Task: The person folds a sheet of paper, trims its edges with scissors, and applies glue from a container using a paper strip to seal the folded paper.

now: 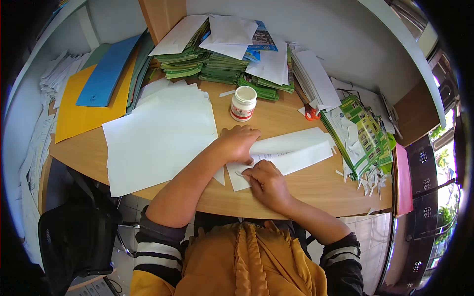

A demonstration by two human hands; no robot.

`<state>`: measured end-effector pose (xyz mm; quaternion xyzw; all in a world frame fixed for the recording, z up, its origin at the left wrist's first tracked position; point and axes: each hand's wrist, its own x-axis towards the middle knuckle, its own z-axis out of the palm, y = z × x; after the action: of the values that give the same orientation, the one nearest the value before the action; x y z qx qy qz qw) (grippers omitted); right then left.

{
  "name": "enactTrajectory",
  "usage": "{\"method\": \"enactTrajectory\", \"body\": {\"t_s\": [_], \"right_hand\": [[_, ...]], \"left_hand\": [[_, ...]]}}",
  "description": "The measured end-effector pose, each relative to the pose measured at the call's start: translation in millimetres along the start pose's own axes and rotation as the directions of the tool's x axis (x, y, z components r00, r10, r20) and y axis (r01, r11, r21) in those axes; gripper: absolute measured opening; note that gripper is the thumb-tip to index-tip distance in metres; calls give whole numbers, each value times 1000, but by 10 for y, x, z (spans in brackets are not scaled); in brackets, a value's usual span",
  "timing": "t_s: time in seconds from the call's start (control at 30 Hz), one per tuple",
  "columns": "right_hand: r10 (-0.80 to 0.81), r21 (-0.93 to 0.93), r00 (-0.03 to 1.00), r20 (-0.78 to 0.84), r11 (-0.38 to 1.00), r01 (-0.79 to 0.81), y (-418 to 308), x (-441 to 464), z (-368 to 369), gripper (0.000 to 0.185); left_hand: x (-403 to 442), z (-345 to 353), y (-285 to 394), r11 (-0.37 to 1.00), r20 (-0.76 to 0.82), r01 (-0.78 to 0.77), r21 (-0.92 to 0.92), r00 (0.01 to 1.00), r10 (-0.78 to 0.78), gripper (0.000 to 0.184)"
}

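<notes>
A folded white sheet of paper (306,150) lies on the desk in front of me, its upper layer lifted in a curve with some printed text showing inside. My left hand (240,143) has its fingers curled over the upper left part of the paper and holds it. Just below and to the right, my right hand (269,183) is closed, pinching a small flap at the left end of the same paper. Behind my left hand stands an open white jar (243,103) with a red label. To the left, a stack of large white sheets (158,140) reaches under my left forearm.
Green booklets (224,68) and white envelopes are piled at the back. Orange-handled scissors (311,112) lie at right, near green printed sheets (363,133) and paper scraps (371,182). Blue folder (109,71) and yellow folder (66,116) lean at left. A black chair (74,237) stands below left.
</notes>
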<state>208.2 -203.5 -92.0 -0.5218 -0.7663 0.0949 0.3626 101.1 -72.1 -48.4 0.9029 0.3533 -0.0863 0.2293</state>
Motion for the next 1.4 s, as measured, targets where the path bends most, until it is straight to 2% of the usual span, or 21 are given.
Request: {"method": "enactTrajectory", "body": {"t_s": [0.3,0.33,0.43,0.5,0.53,0.6,0.67,0.7,0.77,0.8,0.93,0.97,1.0,1.03,1.1,1.2,1.27,1.3,1.4], "right_hand": [[83,40,995,57,996,-85,-53,11,-32,10],[169,150,982,88,972,-181,-40,22,-55,10],[390,439,895,217,780,-446,36,48,-187,11],[520,594,769,373,503,-628,124,23,-418,13],[530,596,771,354,507,-623,163,-13,-549,13],[534,596,822,198,600,-533,242,-119,-814,12],[550,489,834,-54,742,-458,425,-267,-984,12],[556,484,829,-60,742,-463,503,-329,-1043,12],[496,203,825,-272,867,-454,632,-409,-1118,13],[497,201,823,-276,867,-456,675,-419,-1119,13],[239,-33,930,-279,965,-258,768,-409,-1041,21],[241,-32,927,-287,965,-261,771,-403,-1030,21],[235,-30,933,-273,967,-252,771,-394,-1012,23],[228,-27,938,-261,970,-243,771,-381,-988,24],[215,-18,947,-238,974,-225,775,-358,-939,28],[211,-6,947,-241,976,-219,817,-347,-896,28],[206,-3,950,-232,977,-213,848,-346,-882,29],[212,-3,948,-238,976,-219,863,-345,-879,29],[81,-58,978,-195,994,-93,900,-323,-869,30]], "left_hand": [[-5,3,3,1000,-5,-4,11,1000,4,68],[-5,6,-7,1000,-14,-11,1,1000,11,67],[8,26,-46,999,-40,-45,-20,998,44,65],[-8,57,-107,990,-110,-117,-78,988,108,57],[7,68,-148,988,-112,-137,-67,985,129,57],[59,92,-196,983,-82,-125,-135,990,114,48],[31,12,-96,985,-67,-114,-126,992,106,47],[-25,-49,-30,989,-52,-84,-122,996,78,47],[-108,-136,68,994,-21,-20,-106,1000,17,45],[-118,-148,89,994,-20,-25,-104,1000,23,45],[-142,-166,169,997,-91,-49,-53,995,44,33],[-134,-146,199,998,-89,-53,-46,995,48,33],[-125,-104,229,987,-269,-153,57,949,163,30],[-117,-55,258,957,-424,-231,175,860,285,28],[-125,33,332,847,-629,-307,433,570,529,24],[-182,211,600,793,-585,-348,500,540,605,25],[-228,479,721,726,-354,-365,583,690,631,27],[-206,562,742,721,-348,-371,585,689,636,27],[-125,796,761,740,-447,-326,589,631,634,31]]}}
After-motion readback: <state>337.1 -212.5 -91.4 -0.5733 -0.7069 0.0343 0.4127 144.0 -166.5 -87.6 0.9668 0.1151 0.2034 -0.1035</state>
